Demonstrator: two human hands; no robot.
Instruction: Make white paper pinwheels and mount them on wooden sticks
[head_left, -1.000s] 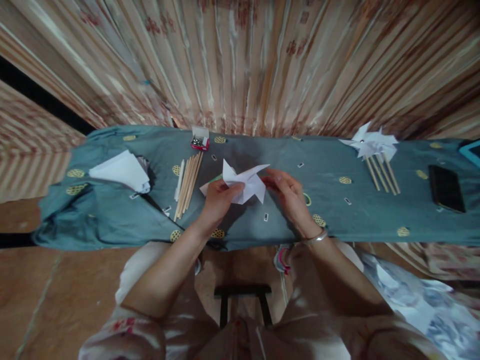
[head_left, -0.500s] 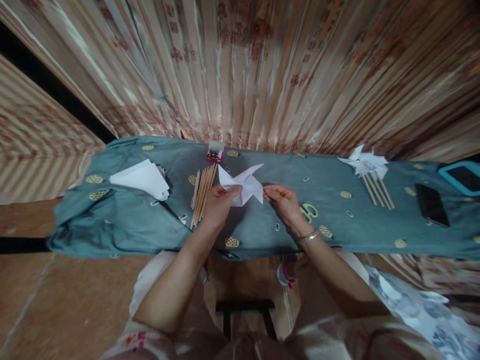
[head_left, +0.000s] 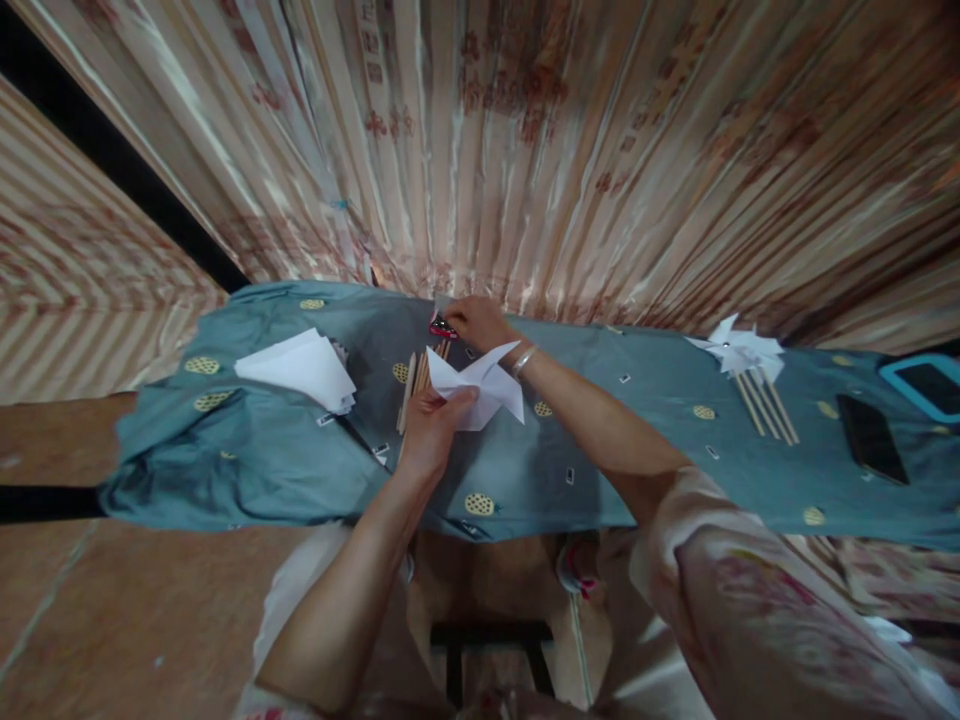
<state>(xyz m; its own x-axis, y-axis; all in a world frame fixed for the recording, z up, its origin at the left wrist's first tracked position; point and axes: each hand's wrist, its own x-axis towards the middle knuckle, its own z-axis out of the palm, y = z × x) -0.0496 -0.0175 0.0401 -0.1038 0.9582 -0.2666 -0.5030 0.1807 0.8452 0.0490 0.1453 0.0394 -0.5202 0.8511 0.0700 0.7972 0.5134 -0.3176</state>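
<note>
The left hand (head_left: pixel 433 425) holds a white paper pinwheel (head_left: pixel 491 385), thumb over its folded centre, above the green-blue tablecloth (head_left: pixel 289 480). The right hand (head_left: pixel 481 320) is at the small red box (head_left: pixel 443 328), fingers drawn narrow; whether they grip anything cannot be told. Step in hand, as judged: picking out a metal fastener. The next move calls for a fine pinch, with the folds kept pressed. Markings: cloth labels (head_left: pixel 570 476) too small to read; no brand legible.

Blk phone (head_left: pixel 872 438) on teal cloth (head_left: pixel 750 490) nr blue-rimmed tablet (head_left: pixel 930 387), striped curtain (head_left: pixel 487 150) bhnd.
</note>
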